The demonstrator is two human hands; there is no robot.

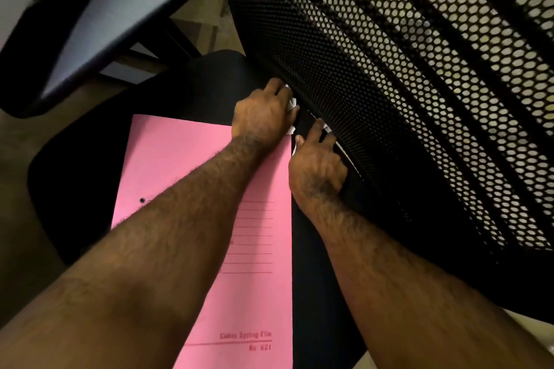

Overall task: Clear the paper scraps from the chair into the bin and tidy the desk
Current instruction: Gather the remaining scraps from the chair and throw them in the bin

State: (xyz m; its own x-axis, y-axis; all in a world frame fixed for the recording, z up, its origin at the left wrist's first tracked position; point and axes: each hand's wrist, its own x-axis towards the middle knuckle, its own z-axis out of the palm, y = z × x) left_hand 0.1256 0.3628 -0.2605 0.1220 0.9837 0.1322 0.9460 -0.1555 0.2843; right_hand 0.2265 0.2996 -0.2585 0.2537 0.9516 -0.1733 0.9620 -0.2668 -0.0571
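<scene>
A flat pink card file folder (209, 177) lies on the black padded chair seat (75, 177); the black perforated mesh backrest (389, 75) rises to its right; a dark curved plastic armrest (99, 24) stands beyond the seat at upper left; both forearms cross above the folder; the left hand (263, 117) sits at the folder's far right corner, the right hand (317, 165) just beside it, nearer the viewer; small white crumpled paper scraps (292, 103) lie between the 2 hands and the backrest's base.
</scene>
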